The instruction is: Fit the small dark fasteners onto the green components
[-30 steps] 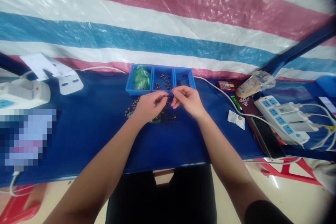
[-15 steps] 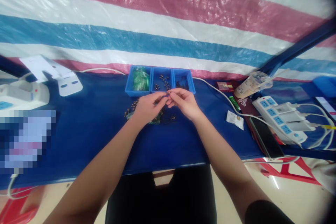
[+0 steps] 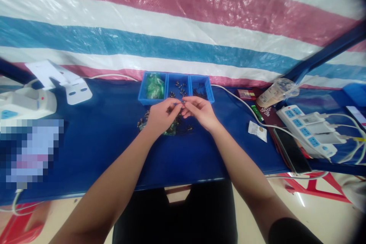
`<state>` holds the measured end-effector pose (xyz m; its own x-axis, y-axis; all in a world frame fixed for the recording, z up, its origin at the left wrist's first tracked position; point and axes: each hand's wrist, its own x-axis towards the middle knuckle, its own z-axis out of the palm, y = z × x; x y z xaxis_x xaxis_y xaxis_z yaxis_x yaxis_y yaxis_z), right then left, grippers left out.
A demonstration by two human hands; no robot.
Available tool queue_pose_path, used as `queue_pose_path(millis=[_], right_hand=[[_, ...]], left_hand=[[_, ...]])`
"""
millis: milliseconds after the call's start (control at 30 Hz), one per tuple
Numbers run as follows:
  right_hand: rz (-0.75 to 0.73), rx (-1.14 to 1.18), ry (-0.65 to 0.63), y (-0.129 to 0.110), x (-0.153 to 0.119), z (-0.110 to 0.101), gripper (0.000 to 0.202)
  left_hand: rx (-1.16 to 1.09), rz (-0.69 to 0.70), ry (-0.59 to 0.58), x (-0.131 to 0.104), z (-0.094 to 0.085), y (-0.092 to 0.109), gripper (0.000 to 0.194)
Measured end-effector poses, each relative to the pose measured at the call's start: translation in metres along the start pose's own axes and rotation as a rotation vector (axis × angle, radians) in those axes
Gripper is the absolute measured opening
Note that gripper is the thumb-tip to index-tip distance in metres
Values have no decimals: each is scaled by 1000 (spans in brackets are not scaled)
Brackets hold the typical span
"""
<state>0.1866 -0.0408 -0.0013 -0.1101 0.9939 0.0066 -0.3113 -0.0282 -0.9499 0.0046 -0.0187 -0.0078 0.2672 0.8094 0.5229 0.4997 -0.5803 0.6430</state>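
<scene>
My left hand and my right hand meet fingertip to fingertip above the blue table. Both are closed in a pinch around something tiny, mostly covered by the fingers and too small to name. Beneath them lies a pile of small brass-coloured and dark metal parts, partly on green plastic. Just behind stand three joined blue bins: the left bin contains a green plastic bag, the middle bin a few small metal parts, and the right bin thin dark pieces.
On the right are a plastic drink cup, a power strip with plugged-in chargers, a dark phone, a small white packet and a white cable. A white stand and a white device occupy the left. Striped sheeting hangs behind.
The view has shifted slightly, so everything sits a little further right. Both hands stay together in nearly the same pinch, with only slight finger movement.
</scene>
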Motion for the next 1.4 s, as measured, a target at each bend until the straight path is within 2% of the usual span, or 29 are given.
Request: queue_pose_path(millis=[233,533,833,1400], right_hand=[[-147,-141,60,0,-1,1,30],[-124,-158,55,-2,-3,3,31],[-96,-106,71,-3,-1,2,34],[-121,-146,71,-1,-3,1,31]], left_hand=[[21,-12,-34,0,-1,0,20],[78,23,-113,1,-4,1,25],[41,32,-15,1,-1,-1,21],[16,17,-91,0,-3,0,21]])
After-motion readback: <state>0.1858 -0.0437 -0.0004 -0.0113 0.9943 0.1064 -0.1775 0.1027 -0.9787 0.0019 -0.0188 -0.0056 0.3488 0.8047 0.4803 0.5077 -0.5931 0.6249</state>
